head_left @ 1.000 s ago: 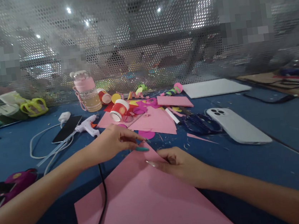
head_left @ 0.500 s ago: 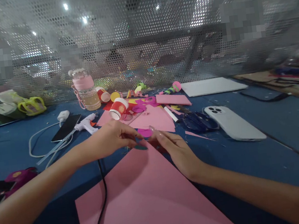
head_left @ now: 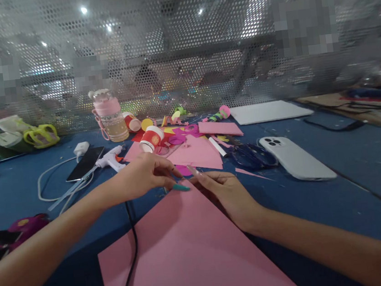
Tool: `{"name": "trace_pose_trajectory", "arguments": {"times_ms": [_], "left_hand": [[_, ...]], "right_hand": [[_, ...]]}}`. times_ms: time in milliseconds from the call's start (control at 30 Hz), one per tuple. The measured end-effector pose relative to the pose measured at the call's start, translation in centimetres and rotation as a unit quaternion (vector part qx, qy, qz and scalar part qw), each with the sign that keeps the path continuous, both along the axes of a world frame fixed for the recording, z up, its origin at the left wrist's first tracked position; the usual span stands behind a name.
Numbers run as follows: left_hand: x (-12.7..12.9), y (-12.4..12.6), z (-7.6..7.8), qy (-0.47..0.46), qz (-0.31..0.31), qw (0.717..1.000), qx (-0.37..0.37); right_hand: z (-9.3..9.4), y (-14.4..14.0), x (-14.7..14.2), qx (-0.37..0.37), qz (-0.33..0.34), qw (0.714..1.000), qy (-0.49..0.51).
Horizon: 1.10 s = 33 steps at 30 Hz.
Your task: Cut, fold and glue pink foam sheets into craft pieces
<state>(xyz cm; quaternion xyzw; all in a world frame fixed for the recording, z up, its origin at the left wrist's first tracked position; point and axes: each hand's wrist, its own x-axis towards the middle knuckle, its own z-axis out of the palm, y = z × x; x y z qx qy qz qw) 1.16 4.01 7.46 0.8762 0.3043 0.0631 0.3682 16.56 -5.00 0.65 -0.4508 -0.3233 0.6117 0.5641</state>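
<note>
A large pink paper sheet (head_left: 195, 248) spreads toward me, its far corner raised between my hands. My left hand (head_left: 146, 175) pinches that corner from the left, thumb on top with a long teal nail. From the right, my right hand (head_left: 227, 194) grips the same corner, its thumb along the edge and its other fingers partly hidden underneath. A black cord (head_left: 132, 255) runs over the left part of the sheet. Just beyond the fingertips lies a magenta paper piece (head_left: 184, 170).
Behind are pink sheets (head_left: 198, 153), a red paper cup (head_left: 152, 138) on its side and paper scraps. A glue gun (head_left: 110, 159), dark phone (head_left: 84, 163) and water bottle (head_left: 110, 117) stand left. At right lie a white phone (head_left: 295, 156) and blue-handled scissors (head_left: 252, 155).
The left thumb has turned slightly, so its teal nail shows more brightly. Both hands stay on the paper corner, and the view has shifted a little.
</note>
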Motion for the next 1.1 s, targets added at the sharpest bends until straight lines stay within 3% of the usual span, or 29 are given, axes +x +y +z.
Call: {"name": "trace_pose_trajectory", "arguments": {"times_ms": [200,333,767,867,1000,1100], "left_hand": [[0.1,0.2,-0.4,0.002,-0.025,1.000,-0.009],[0.2,0.0,-0.7,-0.013,-0.020,1.000,-0.016],[0.4,-1.3,-0.6,-0.027,-0.060,0.989,0.133],[0.2,-1.4,-1.0,-0.027,-0.120,0.962,0.244],[-0.1,-1.6,-1.6,-0.045,-0.178,0.889,0.419],[-0.2,-1.8,-1.6,-0.071,-0.178,0.873,0.449]], "right_hand": [[-0.6,0.2,0.3,0.037,-0.018,0.997,-0.063],[-0.5,0.1,0.3,0.034,-0.019,0.998,-0.054],[-0.3,-0.1,0.2,-0.032,0.007,0.998,0.053],[-0.3,-0.2,0.3,-0.039,0.008,0.996,0.083],[-0.3,-0.1,0.5,-0.024,0.017,0.995,0.094],[-0.3,0.0,0.6,-0.005,0.020,0.997,0.074]]}}
